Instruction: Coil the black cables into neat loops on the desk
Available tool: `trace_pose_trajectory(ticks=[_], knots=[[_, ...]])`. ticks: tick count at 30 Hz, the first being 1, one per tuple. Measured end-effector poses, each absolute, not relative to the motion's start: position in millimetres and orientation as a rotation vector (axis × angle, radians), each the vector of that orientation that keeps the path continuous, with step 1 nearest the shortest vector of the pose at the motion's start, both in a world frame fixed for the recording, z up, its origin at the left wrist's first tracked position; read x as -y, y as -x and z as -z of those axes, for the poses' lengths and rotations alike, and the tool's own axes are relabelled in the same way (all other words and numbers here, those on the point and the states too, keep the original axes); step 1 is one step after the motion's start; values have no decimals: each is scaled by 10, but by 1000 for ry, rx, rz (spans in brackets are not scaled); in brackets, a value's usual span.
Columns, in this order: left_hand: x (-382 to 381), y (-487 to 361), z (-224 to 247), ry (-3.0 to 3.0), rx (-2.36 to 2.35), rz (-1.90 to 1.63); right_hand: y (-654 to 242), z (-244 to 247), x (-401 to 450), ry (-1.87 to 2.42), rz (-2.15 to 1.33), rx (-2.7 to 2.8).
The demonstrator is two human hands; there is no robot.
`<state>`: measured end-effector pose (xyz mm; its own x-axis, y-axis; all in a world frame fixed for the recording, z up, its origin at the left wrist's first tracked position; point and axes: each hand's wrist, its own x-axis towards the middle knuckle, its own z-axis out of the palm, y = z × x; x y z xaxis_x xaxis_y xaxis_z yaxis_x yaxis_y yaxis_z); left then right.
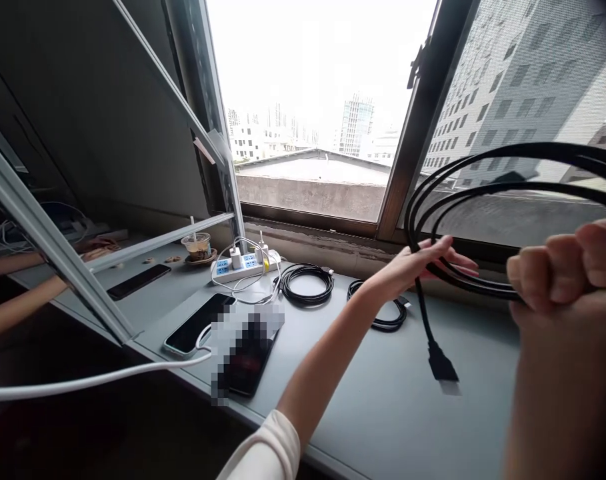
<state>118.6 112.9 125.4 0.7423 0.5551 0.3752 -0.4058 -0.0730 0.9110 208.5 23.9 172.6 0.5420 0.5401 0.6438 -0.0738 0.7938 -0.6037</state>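
Large loops of a black cable (pixel 417 220) hang in the air between my two hands. Its plug (pixel 441 362), with a pale metal tip, dangles below my left hand. The loops pass between the thumb and the stretched fingers of my left hand (pixel 423 263), which hold them at their left side. At the right edge, my right hand (pixel 567 270) is closed in a fist around the other side of the loops. Beneath, on the grey desk (pixel 383 393), lie a coiled black cable (pixel 307 298) and a second coil (pixel 390 325), partly hidden by my left forearm.
A white power strip (pixel 243 270) with plugged-in chargers stands near the window. Two phones (pixel 195 327) (pixel 250 363) lie left of my forearm; a white cord (pixel 97 380) crosses the front edge. Past a metal frame (pixel 57 233) are another phone (pixel 139 281), a cup (pixel 196 247) and another person's arms (pixel 27 307).
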Motion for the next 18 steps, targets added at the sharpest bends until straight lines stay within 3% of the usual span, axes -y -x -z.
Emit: trace_pose_trajectory(ticks=[7, 18], knots=[[-1145, -934, -1437, -1138, 9, -1209, -2125, -1722, -544, 668, -716, 922], [-922, -531, -1678, -1268, -153, -1227, -2077, -1585, -608, 856, 88, 1291]])
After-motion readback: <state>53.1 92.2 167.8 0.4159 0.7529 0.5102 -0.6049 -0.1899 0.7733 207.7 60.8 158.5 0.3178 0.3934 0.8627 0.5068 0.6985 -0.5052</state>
